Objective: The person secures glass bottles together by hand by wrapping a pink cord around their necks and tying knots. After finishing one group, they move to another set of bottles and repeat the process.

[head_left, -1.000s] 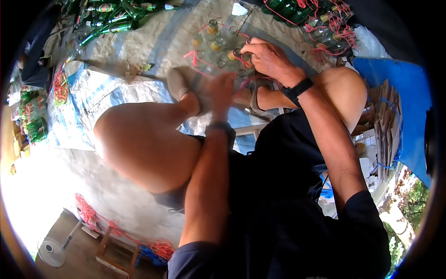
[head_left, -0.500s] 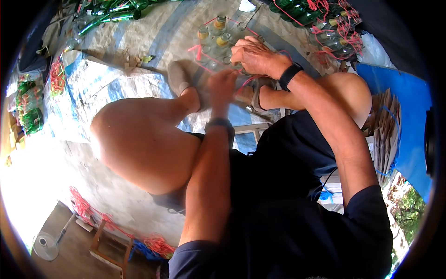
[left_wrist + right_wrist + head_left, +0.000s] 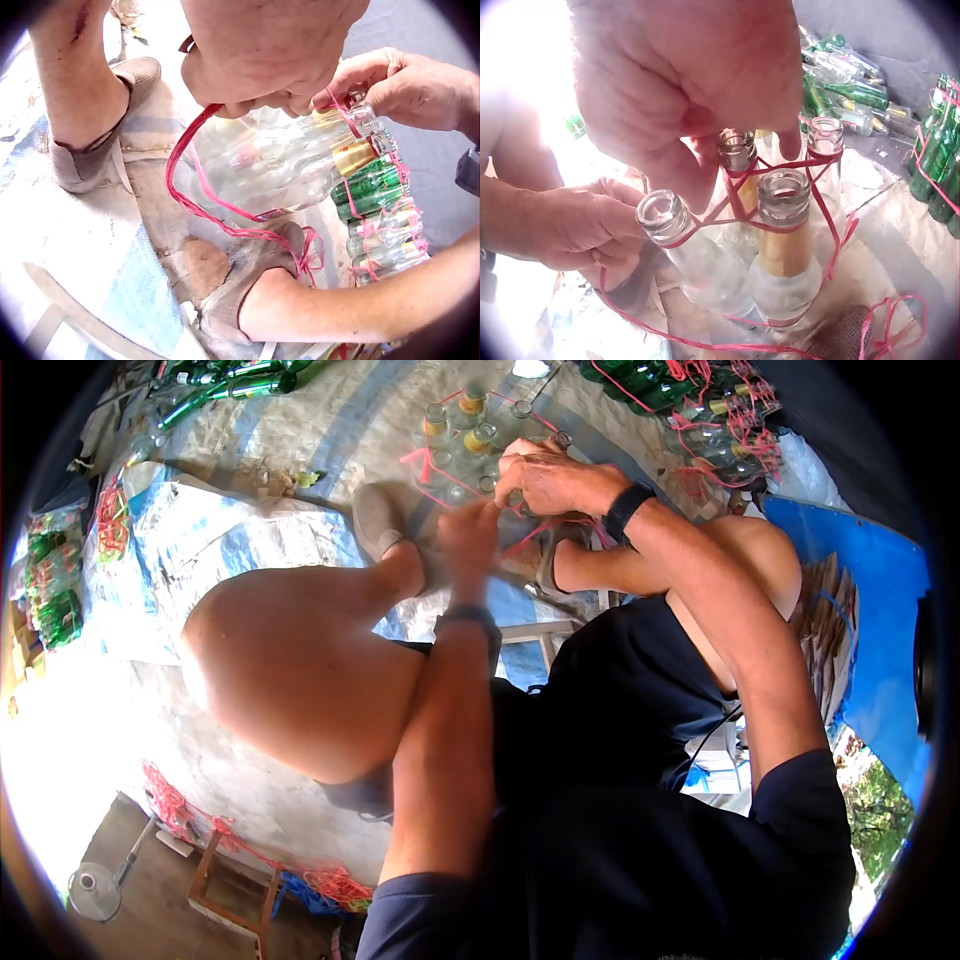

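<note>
A cluster of clear glass bottles (image 3: 478,438), some with gold neck labels, stands bound by pink twine (image 3: 827,206) around the necks. My right hand (image 3: 560,482) bends over the near bottles; in the right wrist view its thumb and fingers close around one bottle neck (image 3: 737,154), partly hiding it. Low at the near side, my left hand (image 3: 468,542) grips a length of the twine with curled fingers. From that fist the strand (image 3: 176,176) loops down beside the bottles in the left wrist view. Both hands meet closely at the bundle's near edge.
Green bottles (image 3: 245,387) lie at the far left, and bundled bottles (image 3: 725,435) stand at the far right. My shoes (image 3: 378,520) flank the near side on a striped sheet. A blue panel (image 3: 860,600) stands at the right; a fan (image 3: 97,890) is lower left.
My right hand has shifted from the bottles' right side nearer to my left hand, its fingers bending more. My left hand stays low, moving slightly. The head view has shifted a little.
</note>
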Motion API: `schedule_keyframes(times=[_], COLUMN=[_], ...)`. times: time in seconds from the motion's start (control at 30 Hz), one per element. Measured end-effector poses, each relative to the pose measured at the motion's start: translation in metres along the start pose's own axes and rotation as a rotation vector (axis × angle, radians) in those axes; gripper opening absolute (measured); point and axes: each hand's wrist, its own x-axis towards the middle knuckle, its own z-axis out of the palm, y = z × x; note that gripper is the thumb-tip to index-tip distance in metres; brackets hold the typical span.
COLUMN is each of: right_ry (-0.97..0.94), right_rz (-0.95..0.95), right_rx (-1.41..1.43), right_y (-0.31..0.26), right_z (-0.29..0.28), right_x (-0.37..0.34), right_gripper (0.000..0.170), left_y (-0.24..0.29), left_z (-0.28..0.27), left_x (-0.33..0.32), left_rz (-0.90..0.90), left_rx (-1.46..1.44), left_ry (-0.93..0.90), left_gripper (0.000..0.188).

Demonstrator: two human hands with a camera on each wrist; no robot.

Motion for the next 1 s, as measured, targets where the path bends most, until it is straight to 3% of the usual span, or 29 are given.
schedule_keyframes(times=[0.13, 0.27, 0.37, 0.53, 0.63, 1.0], right_ry=[-0.017, 0.01, -0.031, 0.202, 0.244, 0.386], right_rz=[-0.008, -0.082, -0.083, -0.189, -0.219, -0.279], right_rx=[-0.015, -0.053, -0.2, -0.448, -0.57, -0.457], right_y=[0.002, 0.006, 0.0, -0.003, -0.001, 0.004], right_z=[0.002, 0.005, -0.001, 0.005, 0.003, -0.007], right_x=[0.003, 0.004, 0.003, 0.002, 0.001, -0.006], right_gripper=[0.038, 0.035, 0.029, 0.025, 0.026, 0.002], left_y=[0.013, 0.015, 0.022, 0.011, 0.014, 0.002], left_z=[-0.004, -0.002, -0.002, 0.004, 0.004, 0.01], left_x=[-0.004, -0.005, -0.005, -0.001, -0.003, 0.001], left_rz=[-0.076, -0.03, -0.1, -0.042, -0.042, 0.017], left_rx=[0.052, 0.055, 0.131, 0.137, 0.124, 0.038], left_ry=[-0.005, 0.066, 0.085, 0.086, 0.043, 0.023], left_gripper=[0.029, 0.029, 0.027, 0.031, 0.033, 0.032])
